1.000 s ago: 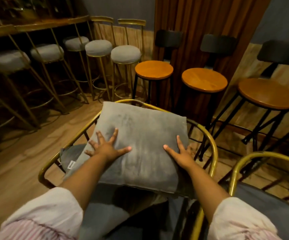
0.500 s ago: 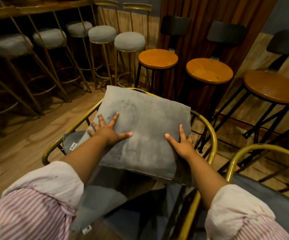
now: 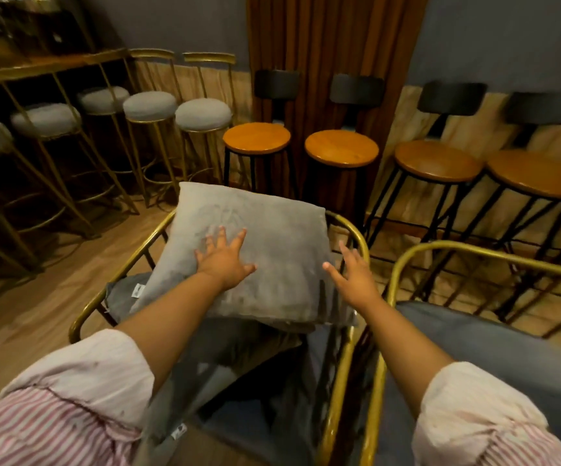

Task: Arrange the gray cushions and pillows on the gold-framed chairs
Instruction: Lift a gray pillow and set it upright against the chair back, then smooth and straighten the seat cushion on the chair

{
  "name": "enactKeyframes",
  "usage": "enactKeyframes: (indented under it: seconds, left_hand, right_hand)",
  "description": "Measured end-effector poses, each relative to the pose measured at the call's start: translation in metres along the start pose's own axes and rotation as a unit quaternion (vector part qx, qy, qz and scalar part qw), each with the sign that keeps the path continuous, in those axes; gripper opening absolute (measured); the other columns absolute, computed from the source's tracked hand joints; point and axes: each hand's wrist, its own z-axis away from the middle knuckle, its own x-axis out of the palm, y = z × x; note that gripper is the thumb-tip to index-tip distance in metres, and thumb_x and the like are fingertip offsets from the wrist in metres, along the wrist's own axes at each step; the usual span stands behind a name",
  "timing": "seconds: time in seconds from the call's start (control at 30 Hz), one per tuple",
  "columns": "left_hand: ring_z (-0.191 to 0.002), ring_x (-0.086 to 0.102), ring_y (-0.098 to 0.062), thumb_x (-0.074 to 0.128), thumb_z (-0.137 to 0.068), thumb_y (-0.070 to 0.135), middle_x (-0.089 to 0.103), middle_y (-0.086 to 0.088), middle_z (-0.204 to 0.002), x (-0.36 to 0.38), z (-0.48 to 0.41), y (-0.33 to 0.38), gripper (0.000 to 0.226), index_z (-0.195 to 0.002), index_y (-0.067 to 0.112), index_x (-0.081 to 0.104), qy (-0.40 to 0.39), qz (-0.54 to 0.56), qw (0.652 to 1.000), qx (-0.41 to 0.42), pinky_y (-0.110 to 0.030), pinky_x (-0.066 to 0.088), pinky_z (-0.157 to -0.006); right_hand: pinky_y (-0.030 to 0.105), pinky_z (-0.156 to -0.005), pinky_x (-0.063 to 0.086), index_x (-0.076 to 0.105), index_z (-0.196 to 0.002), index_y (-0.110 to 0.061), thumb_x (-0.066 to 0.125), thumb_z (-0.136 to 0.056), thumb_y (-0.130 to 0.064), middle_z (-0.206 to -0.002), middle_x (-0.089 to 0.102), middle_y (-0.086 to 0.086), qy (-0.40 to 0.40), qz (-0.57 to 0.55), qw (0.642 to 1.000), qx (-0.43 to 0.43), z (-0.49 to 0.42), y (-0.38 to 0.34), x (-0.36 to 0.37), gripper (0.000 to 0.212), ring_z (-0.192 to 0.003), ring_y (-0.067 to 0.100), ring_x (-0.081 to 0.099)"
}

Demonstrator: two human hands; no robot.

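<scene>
A square gray pillow (image 3: pixel 272 237) leans against the curved back of a gold-framed chair (image 3: pixel 356 230) in front of me. My left hand (image 3: pixel 223 258) lies flat on the pillow's face, fingers spread. My right hand (image 3: pixel 354 275) is open with fingers apart at the pillow's right edge, beside the chair rail. More gray cushion fabric (image 3: pixel 121 294) with a small tag shows under the pillow at the left, and a gray seat cushion (image 3: pixel 245 381) lies below. A second gold-framed chair (image 3: pixel 474 252) with a gray seat cushion (image 3: pixel 494 351) stands to the right.
Gold bar stools with gray round seats (image 3: pixel 202 112) line the back left under a wooden counter (image 3: pixel 37 67). Black-legged stools with wooden seats (image 3: pixel 341 148) stand along the curtain and wall behind the chairs. Wooden floor (image 3: pixel 30 314) lies to the left.
The pillow has been pushed back and more upright against the chair back. My right hand has slid off its face to the right edge. The view has lifted and shifted right.
</scene>
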Motion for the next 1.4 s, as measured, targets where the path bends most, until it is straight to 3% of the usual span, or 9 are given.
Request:
enactKeyframes:
  seconds: [0.2,0.37,0.57,0.67,0.83,0.97,1.07,1.23,1.4]
  left_hand:
    - [-0.149,0.010,-0.031,0.040,-0.095,0.046,0.014,-0.007,-0.161,0.030,0.069,0.101,0.064,-0.151,0.022,0.018,-0.003,0.037,0.981,0.192,-0.052,0.012,-0.118]
    - [-0.146,0.023,-0.027,0.041,-0.094,0.047,0.025,-0.006,-0.158,0.075,0.134,0.186,0.062,-0.149,0.020,0.027,-0.054,0.042,0.945,0.321,-0.049,0.024,-0.115]
    - [-0.145,0.027,-0.027,0.043,-0.093,0.049,0.028,-0.010,-0.157,0.129,0.183,0.264,0.066,-0.148,0.015,0.029,-0.126,0.066,0.918,0.370,-0.043,0.027,-0.116]
    - [-0.144,0.027,-0.027,0.044,-0.092,0.051,0.030,-0.009,-0.156,0.160,0.193,0.298,0.069,-0.148,0.013,0.029,-0.164,0.099,0.917,0.351,-0.044,0.026,-0.117]
    - [-0.141,0.033,-0.031,0.046,-0.090,0.055,0.032,-0.008,-0.154,0.212,0.208,0.351,0.073,-0.149,0.016,0.027,-0.200,0.169,0.934,0.242,-0.048,0.032,-0.113]
    - [-0.135,0.043,-0.031,0.039,-0.064,0.089,0.042,-0.006,-0.149,0.268,0.207,0.365,0.104,-0.146,0.024,0.034,-0.198,0.238,0.938,0.155,-0.050,0.039,-0.108]
    - [-0.131,0.048,-0.030,0.037,-0.050,0.096,0.047,-0.006,-0.146,0.318,0.202,0.361,0.116,-0.143,0.026,0.039,-0.209,0.270,0.936,0.083,-0.049,0.043,-0.105]
    - [-0.133,0.044,-0.035,0.056,-0.077,0.064,0.041,-0.012,-0.150,0.325,0.224,0.371,0.087,-0.148,0.019,0.032,-0.241,0.292,0.926,-0.010,-0.048,0.039,-0.109]
    - [-0.136,0.039,-0.040,0.051,-0.092,0.044,0.032,-0.018,-0.154,0.362,0.216,0.380,0.071,-0.152,0.022,0.018,-0.232,0.295,0.924,-0.067,-0.047,0.035,-0.111]
  right_hand:
    - [0.048,-0.118,0.019,0.031,-0.148,-0.021,0.053,-0.091,-0.044,-0.158,0.024,0.014,0.111,0.051,0.992,0.032,0.114,0.038,-0.067,0.065,-0.148,0.033,0.012]
    - [0.048,-0.115,0.026,0.038,-0.144,-0.014,0.050,-0.087,-0.048,-0.152,0.035,0.017,0.160,0.059,0.982,0.082,0.206,0.102,-0.121,0.068,-0.143,0.035,0.025]
    - [0.047,-0.116,0.025,0.037,-0.144,-0.015,0.050,-0.093,-0.043,-0.153,0.034,0.012,0.206,0.034,0.961,0.184,0.289,0.195,-0.168,0.059,-0.145,0.033,0.024]
    - [0.046,-0.118,0.018,0.038,-0.145,-0.014,0.051,-0.093,-0.042,-0.152,0.037,0.012,0.207,0.030,0.954,0.213,0.312,0.246,-0.184,0.060,-0.144,0.034,0.025]
    - [0.047,-0.116,0.024,0.037,-0.144,-0.007,0.053,-0.093,-0.037,-0.150,0.038,0.016,0.152,0.008,0.958,0.245,0.326,0.324,-0.214,0.061,-0.141,0.035,0.029]
    - [0.046,-0.113,0.029,0.039,-0.142,-0.003,0.055,-0.093,-0.033,-0.147,0.043,0.019,0.107,0.019,0.964,0.243,0.329,0.379,-0.234,0.060,-0.137,0.037,0.037]
    - [0.042,-0.111,0.032,0.041,-0.140,-0.001,0.057,-0.092,-0.033,-0.145,0.045,0.022,0.077,0.031,0.964,0.254,0.334,0.411,-0.246,0.060,-0.135,0.038,0.040]
    - [0.041,-0.110,0.033,0.038,-0.142,-0.001,0.058,-0.091,-0.035,-0.146,0.043,0.024,0.059,-0.005,0.946,0.319,0.333,0.458,-0.248,0.065,-0.135,0.039,0.039]
    - [0.043,-0.113,0.031,0.032,-0.146,-0.007,0.058,-0.090,-0.041,-0.151,0.036,0.021,0.057,-0.040,0.927,0.369,0.314,0.498,-0.237,0.071,-0.137,0.039,0.037]
